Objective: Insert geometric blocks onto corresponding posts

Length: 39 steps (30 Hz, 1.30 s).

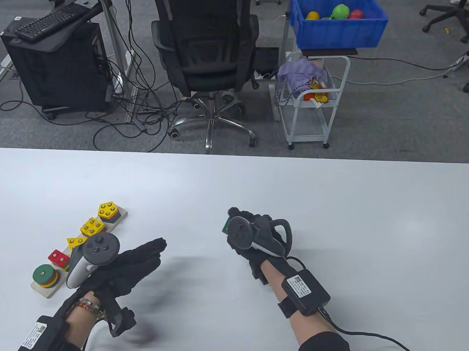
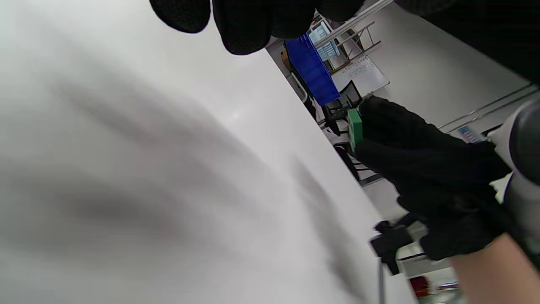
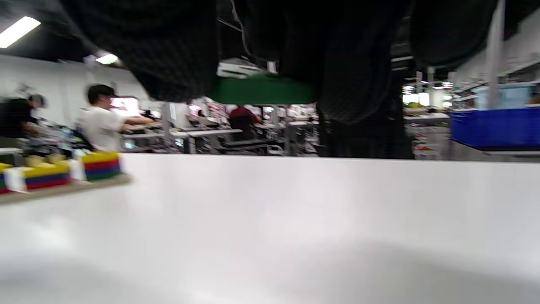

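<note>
A wooden post board lies at the table's left with stacked blocks: a green-topped round stack, a red block, a yellow triangle, a yellow square stack and a yellow pentagon stack. In the right wrist view the stacks sit at the left, blurred. My right hand hovers mid-table and pinches a small green block, which also shows as the green block and the green block. My left hand is beside the board, fingers straight and empty.
Beyond the table's far edge stand a black office chair, a white cart with a blue bin, and a computer tower. A cable trails from my right wrist.
</note>
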Available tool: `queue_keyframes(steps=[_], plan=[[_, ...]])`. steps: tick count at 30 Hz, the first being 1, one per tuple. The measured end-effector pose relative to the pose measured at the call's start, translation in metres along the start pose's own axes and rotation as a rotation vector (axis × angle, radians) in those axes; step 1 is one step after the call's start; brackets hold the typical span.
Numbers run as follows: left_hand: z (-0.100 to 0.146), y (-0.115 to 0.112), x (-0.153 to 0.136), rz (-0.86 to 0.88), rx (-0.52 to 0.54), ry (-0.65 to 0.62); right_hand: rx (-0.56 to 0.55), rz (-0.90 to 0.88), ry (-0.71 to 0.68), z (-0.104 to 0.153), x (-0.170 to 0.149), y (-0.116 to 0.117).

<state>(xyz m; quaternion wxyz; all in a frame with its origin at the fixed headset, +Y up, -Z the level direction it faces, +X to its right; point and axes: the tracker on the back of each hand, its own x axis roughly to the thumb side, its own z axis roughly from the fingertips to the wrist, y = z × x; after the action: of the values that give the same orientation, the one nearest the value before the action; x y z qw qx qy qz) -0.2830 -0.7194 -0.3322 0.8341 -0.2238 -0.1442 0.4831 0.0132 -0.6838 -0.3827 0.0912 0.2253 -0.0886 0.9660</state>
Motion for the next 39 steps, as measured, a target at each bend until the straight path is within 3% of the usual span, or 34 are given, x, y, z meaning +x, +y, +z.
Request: queue_keyframes(steps=[7,11,13,17,21,26,31,33,35,39], plan=[[-0.003,-0.030,0.007,0.092,-0.090,0.003,-0.081,-0.155,-0.250,0.037,0.067,-0.019],[-0.006,-0.047,0.009,0.333,-0.247,-0.024,-0.164,-0.186,-0.286,0.053,0.086,-0.024],[-0.006,-0.055,0.010,0.546,-0.382,-0.047,-0.194,-0.198,-0.281,0.058,0.090,-0.026],[-0.006,-0.060,0.013,0.686,-0.415,-0.073,-0.207,-0.210,-0.278,0.063,0.093,-0.026],[-0.005,-0.056,0.015,0.476,-0.313,-0.056,-0.092,-0.182,-0.270,0.064,0.089,-0.026],[-0.001,-0.039,0.013,0.110,-0.042,-0.034,-0.002,-0.092,-0.216,0.076,0.063,-0.026],[0.006,-0.014,0.015,-0.081,0.147,-0.023,0.089,-0.007,-0.089,0.107,0.010,-0.024],[0.009,-0.003,0.019,-0.190,0.207,-0.032,0.174,0.007,-0.029,0.124,-0.016,-0.022],[0.015,0.012,0.026,-0.425,0.324,-0.019,0.214,0.011,0.055,0.140,-0.041,-0.020],[0.023,0.038,0.030,-0.721,0.499,0.178,0.235,0.041,0.189,0.171,-0.085,-0.017]])
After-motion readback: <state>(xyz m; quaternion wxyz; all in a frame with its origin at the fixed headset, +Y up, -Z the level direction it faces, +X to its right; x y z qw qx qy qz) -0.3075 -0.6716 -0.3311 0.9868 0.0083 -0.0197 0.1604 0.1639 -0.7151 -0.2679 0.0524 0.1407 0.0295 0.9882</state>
